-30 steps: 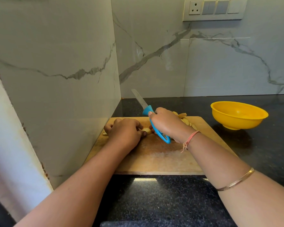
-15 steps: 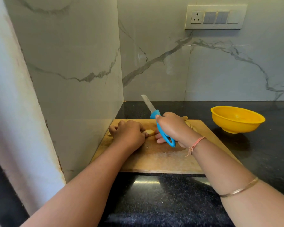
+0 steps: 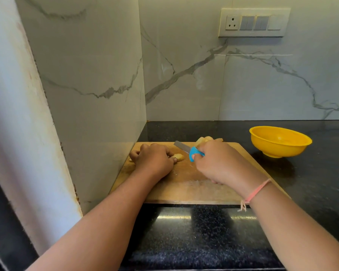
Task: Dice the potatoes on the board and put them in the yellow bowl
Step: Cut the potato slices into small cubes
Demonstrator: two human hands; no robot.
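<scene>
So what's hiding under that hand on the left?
A pale potato piece pokes out from under the left hand, which holds it down on the wooden board. The rest of it is covered by that hand. The right hand grips a blue-handled knife beside it.

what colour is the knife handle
Bright blue. The knife handle shows best in the head view, held in the right hand over the cutting board.

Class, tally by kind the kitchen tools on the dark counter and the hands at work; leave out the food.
Rectangular wooden cutting board: 1
Blue-handled steel knife: 1
Round yellow plastic bowl: 1
Hands: 2, the left hand holding a pale potato piece, the right hand gripping the knife
Total: 5
</scene>
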